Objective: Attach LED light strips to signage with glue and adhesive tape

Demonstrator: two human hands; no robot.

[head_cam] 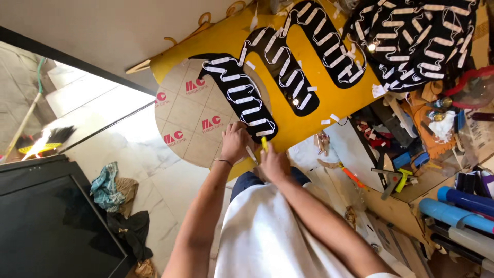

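Observation:
A large yellow board lies tilted in front of me, carrying black curved letter shapes covered with small white strip modules joined by thin wires. My left hand rests on the near end of the black shape, fingers pressed on its edge. My right hand is just beside it, closed around a small yellow tool whose tip meets the shape's lower end. A thin white strip sits between the two hands. My white shirt fills the lower middle.
A round tan panel with red marks lies under the board. More black wired shapes are stacked at the upper right. Cluttered tools, a red-orange cutter and blue rolls are at right. A dark cabinet and rags sit left.

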